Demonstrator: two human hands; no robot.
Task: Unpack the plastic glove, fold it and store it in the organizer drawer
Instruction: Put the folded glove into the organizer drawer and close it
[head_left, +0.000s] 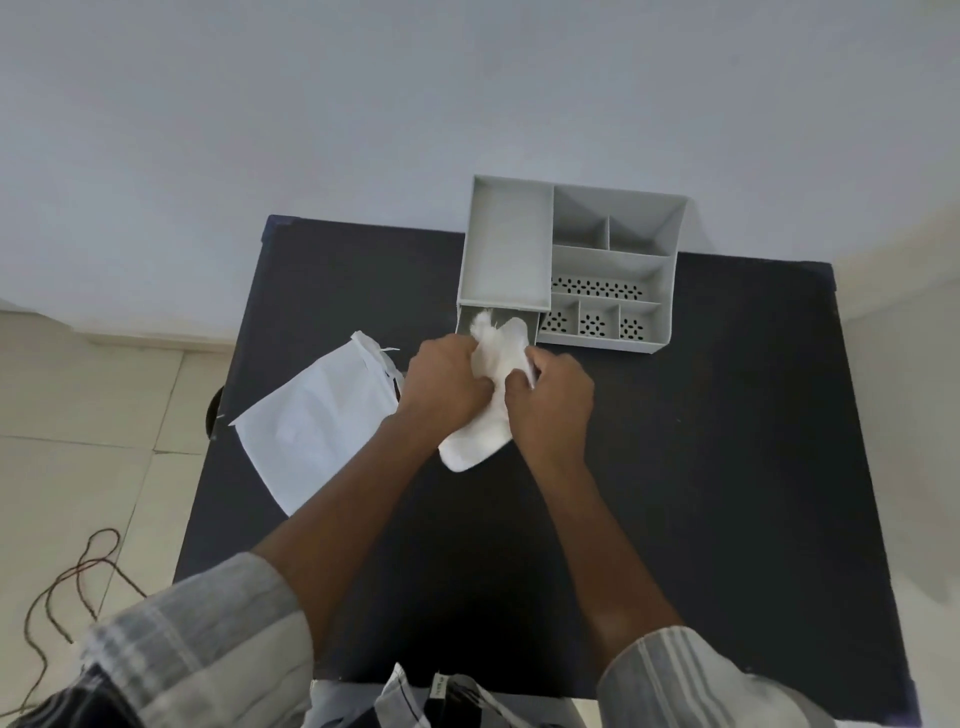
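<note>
The single head view looks steeply down and forward from above the person's chest, close over the black table (649, 493), with the grey organizer (613, 260) at about 1 o'clock and floor at 9 o'clock, its wide-angle edges seemingly bowed.

The glove (491, 395) is showing milky white between two hands. The organizer (571, 260) is looking pale grey, its low trays dotted with black oval holes. The table (701, 441) is lying matte black, the torn packet (311, 421) glaring white on it. Sleeves (208, 639) are showing grey-and-white stripes. A reddish-brown cord (67, 582) is curling over cream floor tiles (78, 415).
</note>
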